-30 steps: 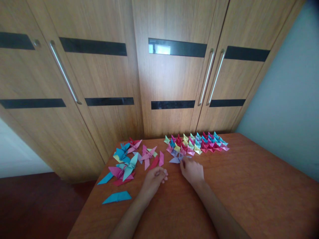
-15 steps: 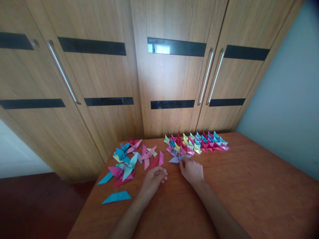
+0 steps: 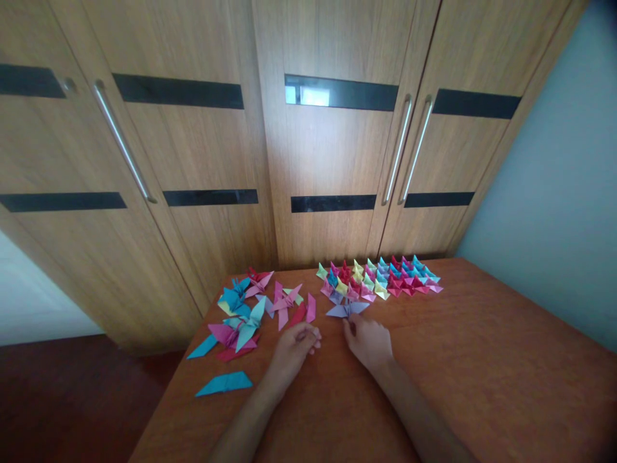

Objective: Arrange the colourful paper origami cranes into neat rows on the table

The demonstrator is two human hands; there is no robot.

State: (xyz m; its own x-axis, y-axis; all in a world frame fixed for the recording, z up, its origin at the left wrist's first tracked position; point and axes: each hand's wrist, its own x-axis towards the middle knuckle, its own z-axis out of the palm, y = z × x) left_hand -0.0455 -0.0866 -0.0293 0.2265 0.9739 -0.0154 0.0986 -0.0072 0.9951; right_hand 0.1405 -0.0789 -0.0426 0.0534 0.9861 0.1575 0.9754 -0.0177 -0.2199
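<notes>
Soft, subdued daylight illuminates the scene. The brightest glare is a pale, rectangular reflection in the glossy dark panel point(image 3: 359, 94) at upper centre, indicating a source facing the wooden doors point(image 3: 322, 151), which bear a diffuse bright patch below it. Narrow highlights run along the metal handles point(image 3: 415, 151). Shadows around the hands point(image 3: 370, 341) are faint and soft-edged. The floor point(image 3: 53, 392) at lower left is in deep shade; the right-hand corners darken markedly. Wide-angle distortion slants the door edges outward. Fine detail is slightly soft, notably in the smaller folded papers point(image 3: 382, 290).
</notes>
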